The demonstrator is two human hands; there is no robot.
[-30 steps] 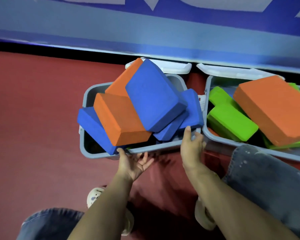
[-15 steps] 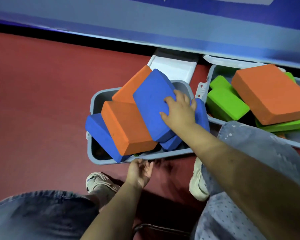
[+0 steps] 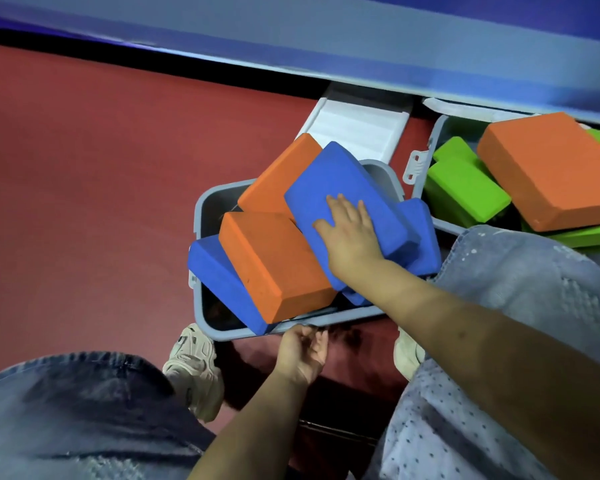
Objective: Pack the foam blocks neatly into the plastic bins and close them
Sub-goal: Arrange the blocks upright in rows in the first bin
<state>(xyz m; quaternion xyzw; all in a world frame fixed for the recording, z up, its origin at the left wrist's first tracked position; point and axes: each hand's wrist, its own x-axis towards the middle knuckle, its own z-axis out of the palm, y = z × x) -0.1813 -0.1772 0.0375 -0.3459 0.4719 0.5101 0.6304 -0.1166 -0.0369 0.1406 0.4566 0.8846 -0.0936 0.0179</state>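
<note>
Kneeling legs in blue denim jeans point(image 3: 66, 410) are seen closest, with a pale chunky sneaker point(image 3: 194, 368) between them on the dark red floor point(image 3: 84, 202).

Just past the shoe, the left hand point(image 3: 302, 355) is held up at the near rim of the grey plastic bin on the left point(image 3: 201, 216). Its fingers are curled at the rim, but whether the rim is really gripped cannot be told.

Inside that bin, foam blocks are piled in a messy heap that sticks up over the rim. A long blue foam block at the near left point(image 3: 222, 282) is leaned against the side. A flat orange foam block point(image 3: 274, 265) is laid on top of it. The big blue foam block on top point(image 3: 343, 202) is pressed by the right hand point(image 3: 352, 233), with the fingers spread flat and nothing pinched. More blue foam point(image 3: 420, 237) is tucked under it on the right, and another orange foam block behind point(image 3: 281, 171) is tilted up.

Further back, a white ribbed plastic lid point(image 3: 357, 129) is seen behind the bin.

To the right, a second grey plastic bin point(image 3: 437, 140) is filled with bright green foam blocks point(image 3: 465, 181) and a wide orange foam block point(image 3: 551, 168) on top. A blue wall point(image 3: 291, 29) is seen farthest away.
</note>
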